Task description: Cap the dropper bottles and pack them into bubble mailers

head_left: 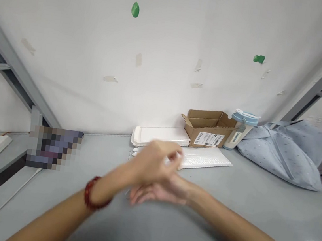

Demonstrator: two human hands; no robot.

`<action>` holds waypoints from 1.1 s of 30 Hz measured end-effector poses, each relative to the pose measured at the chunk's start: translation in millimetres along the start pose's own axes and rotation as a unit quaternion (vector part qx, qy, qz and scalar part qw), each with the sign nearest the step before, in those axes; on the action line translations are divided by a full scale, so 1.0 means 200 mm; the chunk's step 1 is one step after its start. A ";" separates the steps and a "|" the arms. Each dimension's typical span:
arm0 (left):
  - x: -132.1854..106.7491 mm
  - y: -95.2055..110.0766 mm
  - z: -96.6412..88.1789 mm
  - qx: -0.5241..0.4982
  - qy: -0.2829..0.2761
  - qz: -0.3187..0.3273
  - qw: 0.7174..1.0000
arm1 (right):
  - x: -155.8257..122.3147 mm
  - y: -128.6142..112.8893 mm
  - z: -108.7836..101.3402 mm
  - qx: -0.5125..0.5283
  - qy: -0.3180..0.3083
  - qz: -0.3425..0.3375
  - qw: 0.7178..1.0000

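My left hand (pixel 155 161), a red beaded bracelet (pixel 94 194) at its wrist, crosses above my right hand and is blurred. Its fingers are curled in, thumb side to the right; whether anything small sits between them is unclear. My right hand (pixel 158 192) is turned partly palm up below it, fingers loosely apart and pointing left. Beside those fingertips a tiny thin loop (pixel 127 193) shows faintly. Behind the hands lie white bubble-padded mailers (pixel 206 159), partly covered by my left hand. Farther back is a stack of flat white packets (pixel 161 135).
An open cardboard box (pixel 207 129) with a label stands by the wall, beside a blue-lidded tumbler (pixel 238 133) and a light blue cloth bag (pixel 285 152). A pixelated object (pixel 55 149) with a white cable (pixel 9 199) is on the grey table (pixel 139 233) at left.
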State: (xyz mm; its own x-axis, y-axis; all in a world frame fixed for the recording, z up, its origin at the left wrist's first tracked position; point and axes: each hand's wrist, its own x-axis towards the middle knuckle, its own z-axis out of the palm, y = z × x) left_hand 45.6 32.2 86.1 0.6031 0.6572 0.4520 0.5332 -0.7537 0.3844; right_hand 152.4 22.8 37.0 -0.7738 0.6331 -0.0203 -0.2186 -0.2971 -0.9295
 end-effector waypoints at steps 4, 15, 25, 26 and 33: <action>0.05 -0.46 -0.06 0.142 0.034 -0.075 0.986 | -0.19 -0.12 -0.26 -0.014 0.030 -0.023 0.999; 0.03 -0.71 0.08 0.194 -0.018 -0.076 0.978 | -0.35 -0.17 -0.59 -0.103 0.330 -0.130 0.929; 0.01 -0.67 0.00 0.240 0.093 -0.073 0.964 | -0.33 -0.13 -0.51 -0.301 0.366 -0.152 0.867; 0.01 -0.66 0.00 0.248 0.102 -0.062 0.961 | -0.33 -0.12 -0.51 -0.332 0.372 -0.158 0.852; -0.14 -0.49 0.01 0.308 0.168 0.071 0.934 | -0.31 -0.06 -0.45 -0.559 0.386 -0.274 0.680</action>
State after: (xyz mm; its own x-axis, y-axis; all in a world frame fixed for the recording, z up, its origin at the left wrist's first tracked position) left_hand -22.9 87.6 34.8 0.5285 0.4337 0.7298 0.7649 -0.6162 -0.1878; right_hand 256.1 51.7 15.4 -0.1203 0.7447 0.6565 0.5747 0.5915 -0.5655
